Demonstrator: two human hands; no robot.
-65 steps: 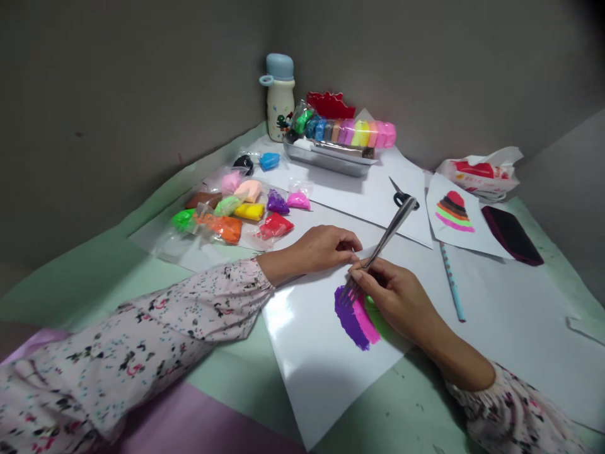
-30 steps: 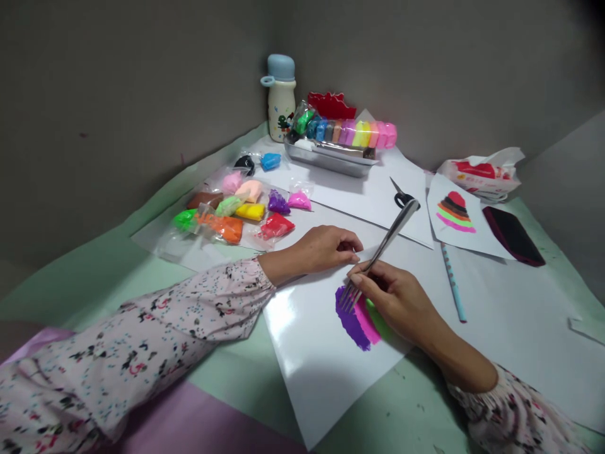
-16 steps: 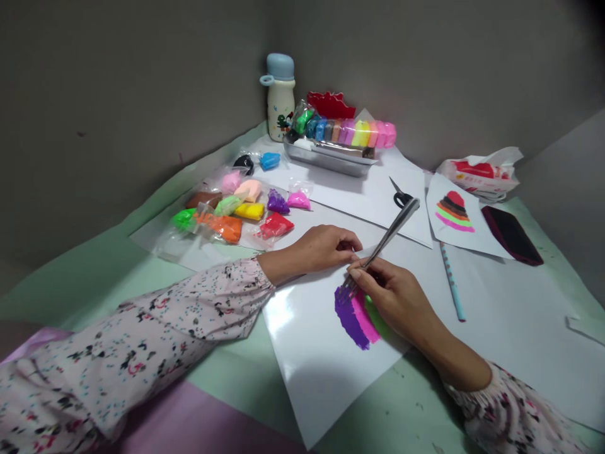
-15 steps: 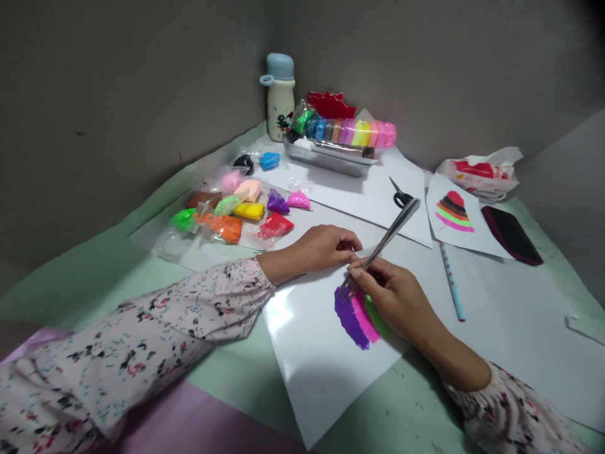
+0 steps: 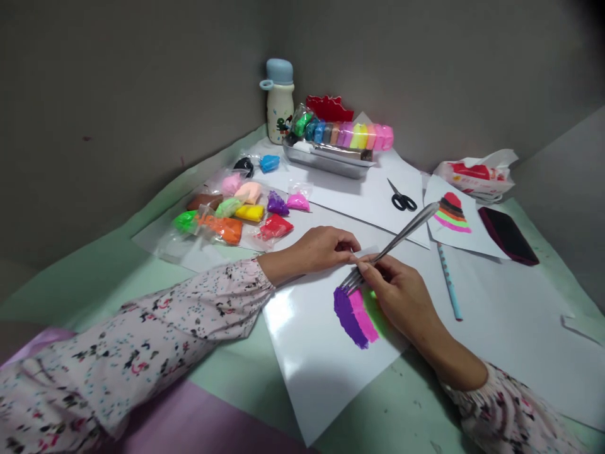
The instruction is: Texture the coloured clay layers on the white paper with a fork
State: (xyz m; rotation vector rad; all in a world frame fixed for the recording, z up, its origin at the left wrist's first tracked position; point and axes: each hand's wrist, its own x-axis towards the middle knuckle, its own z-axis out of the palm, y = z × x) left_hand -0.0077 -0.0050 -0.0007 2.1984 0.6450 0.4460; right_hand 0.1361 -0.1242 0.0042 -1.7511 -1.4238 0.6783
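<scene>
My right hand point(image 5: 401, 296) grips a metal fork point(image 5: 394, 243), its tines at the top edge of a purple, pink and green clay patch point(image 5: 355, 315) spread on a white sheet point(image 5: 312, 353). The fork's handle slants up to the right. My left hand point(image 5: 321, 247) rests on the same sheet just left of the tines, fingers curled and pressed down at the paper's upper edge, holding it flat.
Bags of coloured clay point(image 5: 231, 211) lie at the left. A metal tray point(image 5: 326, 159) with a row of clay packs, a small bottle point(image 5: 278, 101), scissors point(image 5: 401, 198), a finished striped clay picture point(image 5: 452, 213), a pencil point(image 5: 447, 280), a dark pouch point(image 5: 508, 234) and a tissue pack point(image 5: 475, 176) lie beyond.
The fork has tipped flatter, its handle swinging down to the right, and its tines have slid up to the top edge of the clay patch. My left hand stays put.
</scene>
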